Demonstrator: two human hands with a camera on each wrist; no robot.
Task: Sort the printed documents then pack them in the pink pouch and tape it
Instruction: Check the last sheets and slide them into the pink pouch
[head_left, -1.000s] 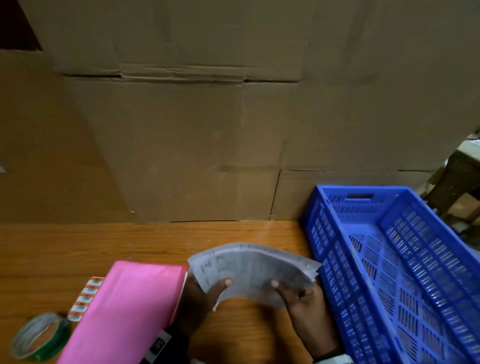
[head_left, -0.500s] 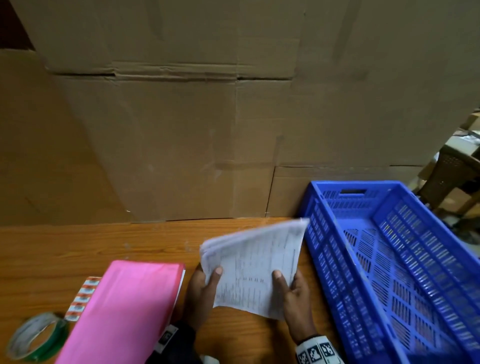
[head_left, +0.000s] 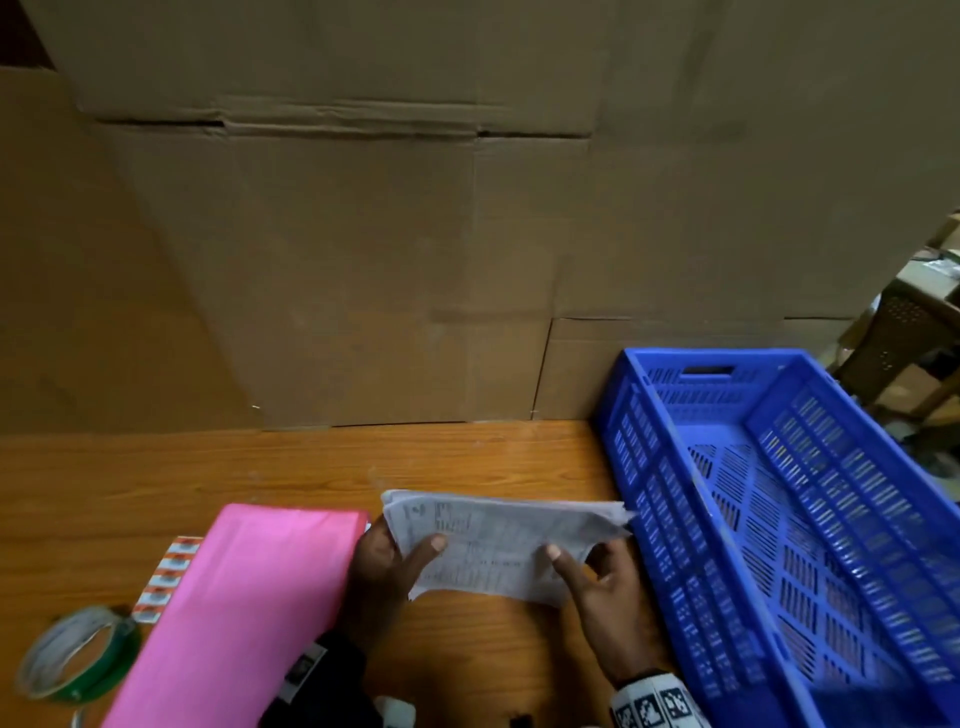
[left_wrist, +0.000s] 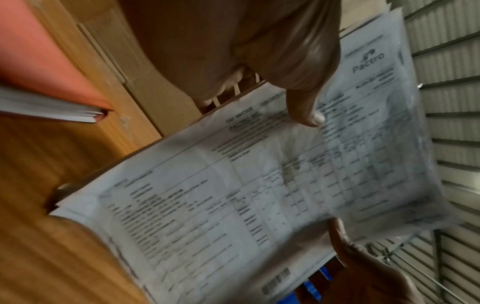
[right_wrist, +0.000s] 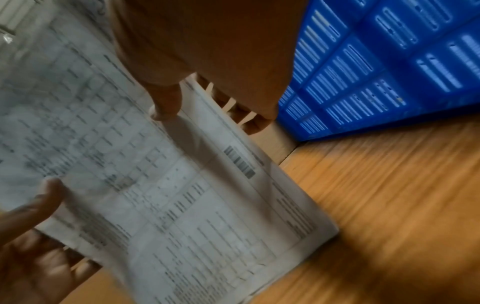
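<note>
Left hand (head_left: 382, 558) and right hand (head_left: 602, 577): each grip pinches the stack of white printed paper documents (head_left: 498, 545), thumb on top, fingers beneath, sheets held above the wooden tabletop (head_left: 260, 467) (print blurred). Flat pink pouch (head_left: 234, 613) lies just left of the left hand. Green-cored roll of clear tape (head_left: 78, 654) near left. Blue slotted plastic crate (head_left: 779, 519) right. Brown cardboard wall (head_left: 415, 234) behind.

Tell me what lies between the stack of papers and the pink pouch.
Only the left hand gripping the printed documents sits between them and the pink pouch; no other object does.
</note>
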